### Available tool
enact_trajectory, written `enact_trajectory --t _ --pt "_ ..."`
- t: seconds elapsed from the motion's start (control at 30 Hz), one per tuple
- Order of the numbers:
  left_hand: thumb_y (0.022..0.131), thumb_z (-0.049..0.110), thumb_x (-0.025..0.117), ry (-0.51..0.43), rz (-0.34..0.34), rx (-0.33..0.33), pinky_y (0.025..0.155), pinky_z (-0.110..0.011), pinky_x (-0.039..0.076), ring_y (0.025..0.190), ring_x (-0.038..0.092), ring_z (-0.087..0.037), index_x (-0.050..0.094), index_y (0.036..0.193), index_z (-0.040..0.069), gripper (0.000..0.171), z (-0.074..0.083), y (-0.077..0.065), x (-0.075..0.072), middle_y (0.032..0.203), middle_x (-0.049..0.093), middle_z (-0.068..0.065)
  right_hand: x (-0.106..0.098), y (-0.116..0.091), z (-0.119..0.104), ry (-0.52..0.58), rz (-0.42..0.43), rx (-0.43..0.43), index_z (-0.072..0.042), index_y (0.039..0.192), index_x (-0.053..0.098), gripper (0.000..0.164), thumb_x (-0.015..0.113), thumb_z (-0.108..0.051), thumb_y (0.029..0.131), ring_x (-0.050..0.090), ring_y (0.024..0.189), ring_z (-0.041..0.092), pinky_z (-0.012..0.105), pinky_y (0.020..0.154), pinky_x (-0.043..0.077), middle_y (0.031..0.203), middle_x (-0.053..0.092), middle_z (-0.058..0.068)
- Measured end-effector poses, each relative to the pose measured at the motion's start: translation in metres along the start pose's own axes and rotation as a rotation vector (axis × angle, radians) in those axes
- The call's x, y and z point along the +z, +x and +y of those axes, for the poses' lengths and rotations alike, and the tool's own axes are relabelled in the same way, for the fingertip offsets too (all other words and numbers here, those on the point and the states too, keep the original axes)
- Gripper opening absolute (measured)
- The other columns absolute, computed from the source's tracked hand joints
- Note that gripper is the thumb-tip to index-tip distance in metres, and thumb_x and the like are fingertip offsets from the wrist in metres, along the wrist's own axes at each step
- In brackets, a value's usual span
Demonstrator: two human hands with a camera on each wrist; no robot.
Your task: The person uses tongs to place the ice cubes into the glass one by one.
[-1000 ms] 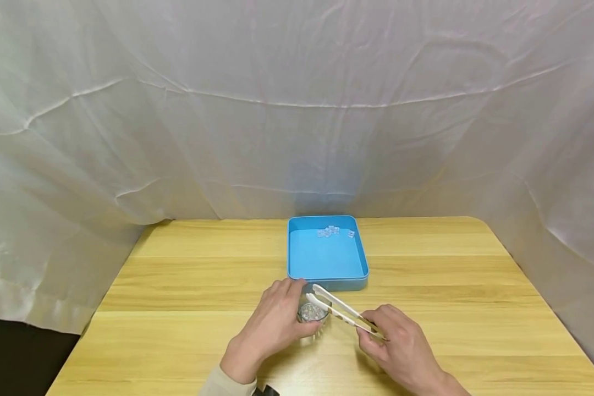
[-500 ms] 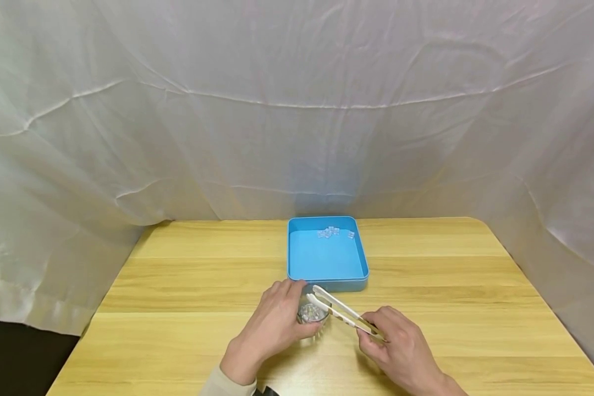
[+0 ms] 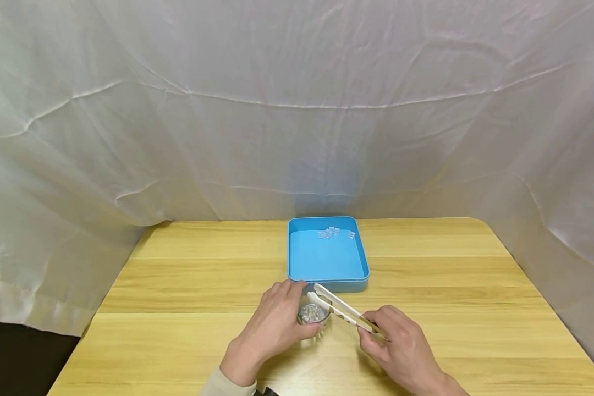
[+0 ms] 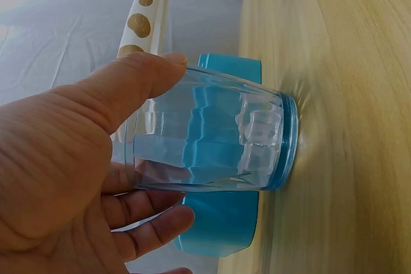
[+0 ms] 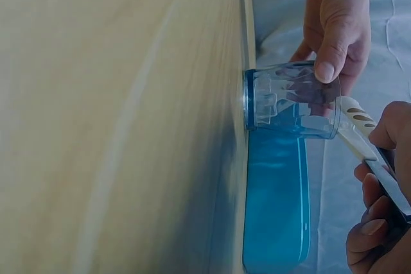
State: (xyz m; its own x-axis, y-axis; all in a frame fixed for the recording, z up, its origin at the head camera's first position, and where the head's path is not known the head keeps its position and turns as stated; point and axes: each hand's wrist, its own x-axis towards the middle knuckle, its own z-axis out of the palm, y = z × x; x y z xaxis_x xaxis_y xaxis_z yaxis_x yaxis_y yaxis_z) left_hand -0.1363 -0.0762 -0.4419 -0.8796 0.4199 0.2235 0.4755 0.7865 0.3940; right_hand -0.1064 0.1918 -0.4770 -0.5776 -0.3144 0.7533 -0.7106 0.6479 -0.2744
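Note:
A clear drinking glass (image 4: 212, 142) stands upright on the table, with clear ice-like cubes (image 4: 262, 123) at its bottom. My left hand (image 3: 269, 327) holds it near the rim, thumb on one side and fingers on the other. In my right hand (image 3: 401, 346) I grip a pair of tongs (image 3: 344, 309), white with gold spots. Their two arms stand slightly apart, and the tips reach over the mouth of the glass. No cube shows between the tips in the head view.
Just beyond the glass sits a square blue tray (image 3: 326, 261). Several clear cubes (image 3: 329, 232) lie near its back wall, one a little apart to the right. A pale curtain (image 3: 326, 110) hangs behind and along both sides of the wooden table (image 3: 193, 286).
Both hands, the glass and the tray stay in place. The tong tips have barely shifted over the glass.

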Motion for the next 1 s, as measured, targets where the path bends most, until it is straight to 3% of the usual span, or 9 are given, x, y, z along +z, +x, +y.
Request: enact_trajectory --t 0.23,0.47,0.73,0.87,1.0 --pt "0.081 0.048 0.088 0.0 0.006 0.001 0.091 -0.039 0.052 0.102 0.057 -0.018 0.061 0.139 0.005 0.077 -0.001 0.0 0.0 0.121 0.067 -0.004 0.0 0.006 0.002 0.002 0.024 0.006 -0.011 0.093 0.074 0.013 0.076 -0.013 0.08 0.057 0.068 0.006 0.015 0.058 0.049 0.08 0.068 -0.006" --pt "0.081 0.048 0.089 -0.013 -0.008 -0.007 0.098 -0.045 0.053 0.108 0.059 -0.021 0.059 0.14 0.006 0.078 -0.001 0.0 0.0 0.126 0.067 -0.007 -0.002 0.013 0.006 -0.04 0.044 0.027 -0.011 0.092 0.074 0.018 0.078 -0.01 0.074 0.056 0.067 0.004 0.014 0.056 0.048 0.078 0.066 -0.008" --pt "0.081 0.047 0.089 -0.014 -0.01 -0.007 0.098 -0.045 0.052 0.107 0.058 -0.021 0.06 0.139 0.007 0.077 -0.001 0.0 0.0 0.124 0.067 -0.005 -0.004 0.022 0.01 -0.086 0.058 0.056 -0.009 0.09 0.075 0.015 0.077 -0.009 0.074 0.056 0.068 0.003 0.014 0.056 0.048 0.077 0.066 -0.006" --pt "0.082 0.048 0.088 -0.005 -0.015 -0.006 0.099 -0.045 0.052 0.108 0.059 -0.022 0.059 0.139 0.005 0.076 -0.001 0.0 0.001 0.124 0.067 -0.006 -0.005 0.028 0.011 -0.128 0.039 0.114 -0.006 0.088 0.076 0.013 0.078 -0.01 0.076 0.055 0.066 0.003 0.016 0.055 0.048 0.075 0.067 -0.003" --pt "0.083 0.048 0.087 0.001 -0.015 -0.009 0.099 -0.045 0.053 0.108 0.059 -0.022 0.059 0.139 0.005 0.077 -0.001 0.0 0.0 0.124 0.067 -0.006 -0.006 0.041 0.013 -0.182 -0.006 0.225 -0.004 0.09 0.078 0.012 0.079 -0.011 0.08 0.051 0.063 0.004 0.02 0.051 0.046 0.076 0.068 0.001"
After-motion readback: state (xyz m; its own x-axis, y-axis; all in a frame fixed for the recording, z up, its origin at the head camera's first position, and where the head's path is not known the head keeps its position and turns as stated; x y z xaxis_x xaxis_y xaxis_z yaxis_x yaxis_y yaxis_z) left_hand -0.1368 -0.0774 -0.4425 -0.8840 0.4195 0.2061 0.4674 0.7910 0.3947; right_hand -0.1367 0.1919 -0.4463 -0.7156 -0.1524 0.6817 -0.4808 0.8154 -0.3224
